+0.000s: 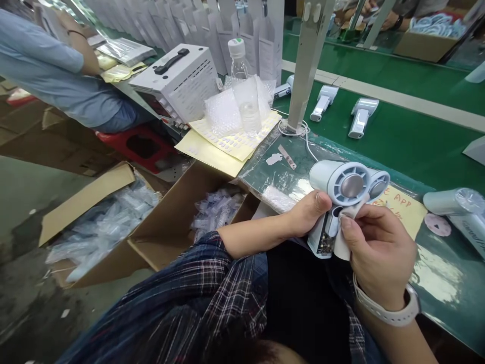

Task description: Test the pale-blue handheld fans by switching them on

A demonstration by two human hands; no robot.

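In the head view, my left hand (308, 212) is closed around a pale blue handheld fan (322, 177). Its round vented end has a silver disc in the middle. The fan's handle is open on one side, with a circuit board (325, 243) showing inside. My right hand (382, 247) pinches a white shell piece (342, 246) right beside that open handle. A second round vented head (379, 186) shows behind the first, above my right fingers. Whether it joins the white piece is hidden by my fingers.
Several handheld fans (364, 117) lie on the green belt beyond a metal post (306, 65). A wrapped fan (454, 202) lies at right. Label sheets (212, 154), a bottle (238, 60) and a white machine (178, 81) stand left. Open cartons (151, 242) stand below; a co-worker (56, 71) sits beyond.
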